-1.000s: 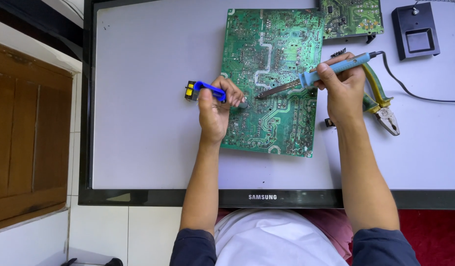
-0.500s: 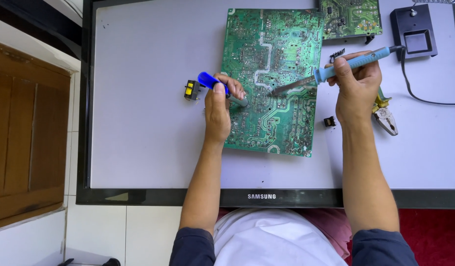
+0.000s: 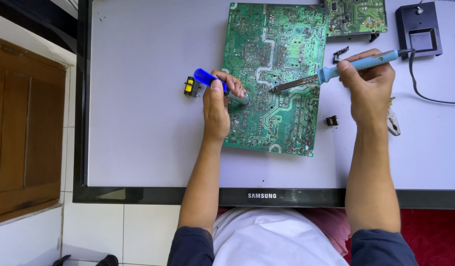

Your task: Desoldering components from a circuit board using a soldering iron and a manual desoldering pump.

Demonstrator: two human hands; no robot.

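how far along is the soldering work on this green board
Done: a small black part and a yellow one lie off the green board. In hand: right hand aims the soldering iron, left hand holds a blue-handled tool. Left: cannot tell.

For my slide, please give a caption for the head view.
Left hand holds blue tool and right hand soldering iron over green circuit board.

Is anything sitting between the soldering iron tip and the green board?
Nothing visible. The soldering iron in the right hand points its tip at the bare green board; the left hand holds its blue tool aside.
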